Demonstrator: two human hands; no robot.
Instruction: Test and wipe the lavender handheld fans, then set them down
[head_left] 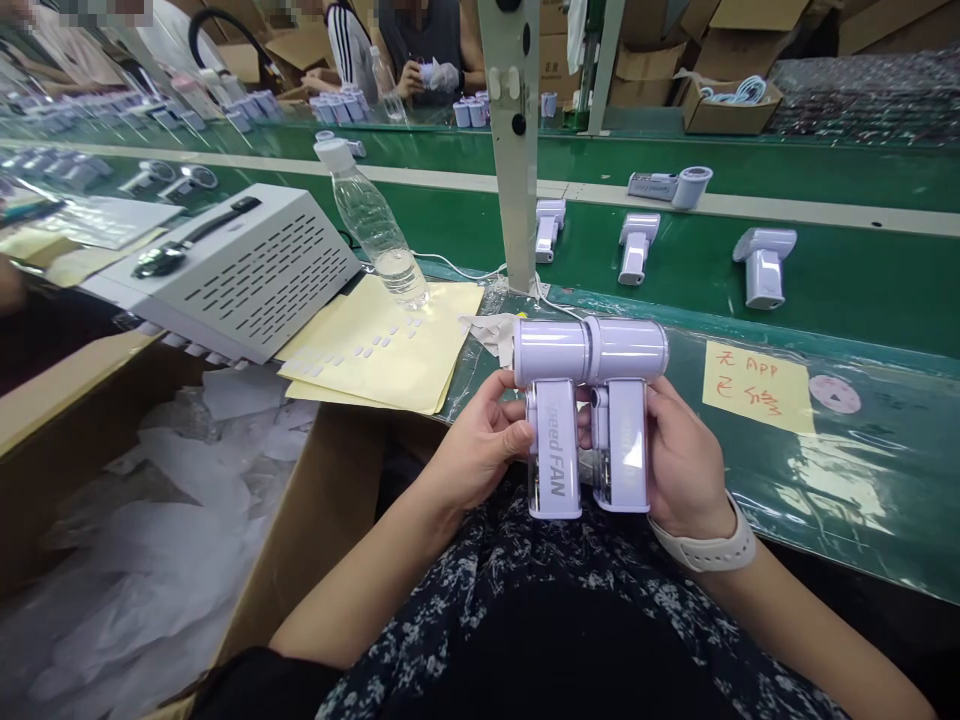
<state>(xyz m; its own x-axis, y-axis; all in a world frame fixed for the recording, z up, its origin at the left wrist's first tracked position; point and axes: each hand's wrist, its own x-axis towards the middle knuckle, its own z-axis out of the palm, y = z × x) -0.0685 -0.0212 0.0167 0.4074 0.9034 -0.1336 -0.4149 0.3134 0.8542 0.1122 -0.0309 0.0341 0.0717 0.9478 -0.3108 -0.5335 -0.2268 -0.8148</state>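
Note:
I hold two pale lilac handheld fans side by side over my lap, their barrel heads touching. My left hand (480, 445) is closed round the handle of the left fan (551, 400), which reads "speed FAN". My right hand (682, 460), with a white watch strap at the wrist, grips the right fan (626, 400). Both fans stand upright, handles down, just in front of the bench edge.
Three more fans (636, 245) lie on the green conveyor (862, 280) beyond. A water bottle (375, 225) stands on yellow sheets (382, 350) beside a white metal box (240, 270). A cardboard box of white wrappers (150, 520) sits at my left. Other people work across the line.

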